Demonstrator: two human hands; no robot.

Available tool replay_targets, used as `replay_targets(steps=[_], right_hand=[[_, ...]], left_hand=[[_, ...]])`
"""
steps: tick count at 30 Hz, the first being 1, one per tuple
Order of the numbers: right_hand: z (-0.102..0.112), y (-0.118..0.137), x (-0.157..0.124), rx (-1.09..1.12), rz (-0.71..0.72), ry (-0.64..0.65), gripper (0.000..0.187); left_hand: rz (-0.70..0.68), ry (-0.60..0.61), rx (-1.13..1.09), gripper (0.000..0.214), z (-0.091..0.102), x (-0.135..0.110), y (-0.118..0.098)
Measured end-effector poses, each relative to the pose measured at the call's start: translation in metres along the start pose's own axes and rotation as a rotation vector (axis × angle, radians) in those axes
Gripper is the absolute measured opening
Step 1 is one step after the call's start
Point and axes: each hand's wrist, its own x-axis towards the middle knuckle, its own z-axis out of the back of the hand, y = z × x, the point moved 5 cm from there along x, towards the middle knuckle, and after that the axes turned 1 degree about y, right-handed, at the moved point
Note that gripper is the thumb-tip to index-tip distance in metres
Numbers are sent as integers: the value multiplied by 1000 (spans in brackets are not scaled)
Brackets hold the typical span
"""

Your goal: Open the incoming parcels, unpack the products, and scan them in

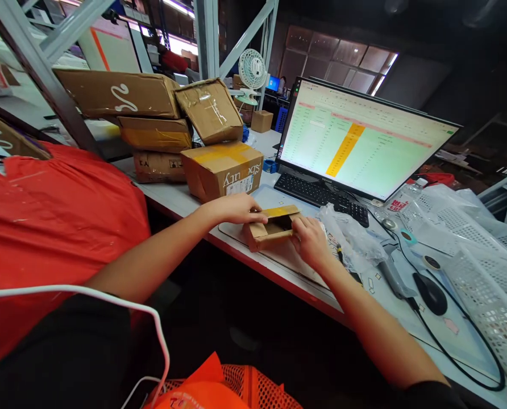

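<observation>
A small brown cardboard box [267, 232] lies on the desk in front of the keyboard, its top flap lifted and its inside dark. My left hand [235, 208] rests over the box's left end, fingers curled onto its top edge. My right hand [310, 241] grips the box's right end, fingers closed at the open flap. Both hands hold the same box. A crumpled clear plastic bag [352, 234] lies just right of my right hand.
A stack of taped cardboard boxes [168, 125] stands behind the small box. A monitor [360, 139] with a green spreadsheet and a black keyboard [321, 196] sit to the right. A mouse [429, 292], tape rolls and white mesh baskets [483, 272] fill the right. A red bag [53, 227] bulges at left.
</observation>
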Motion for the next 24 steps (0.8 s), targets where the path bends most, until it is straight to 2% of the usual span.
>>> replay_targets(steps=[3,5,7,9,13,15,17,19,22,24], right_hand=[[-11,4,-30,75,-6,-104,14],[-9,3,-38,158,28,-99,12],[0,0,-35,234,70,-20,24],[10,-6,-25,261,82,97,35],[19,-13,9,156,31,279,52],[15,-11,25,78,11,342,55],[10,-8,38,23,-3,370,55],[11,-7,46,-10,-30,307,54],[21,-20,48,-7,-155,60,51],[23,-39,43,86,-275,-68,46]], left_hand=[[56,-114,145,48,-8,0,-12],[112,-185,165,37,-9,4,-14],[148,-225,127,34,-5,12,-8],[164,-233,0,38,-1,19,5],[241,-270,-228,50,-7,22,28],[152,-346,-141,43,-10,17,22],[-86,-357,-33,37,-14,9,3],[-276,-267,33,34,-18,0,-12],[-252,-167,28,28,-15,-15,-12],[-232,-206,-17,22,-11,-30,-6]])
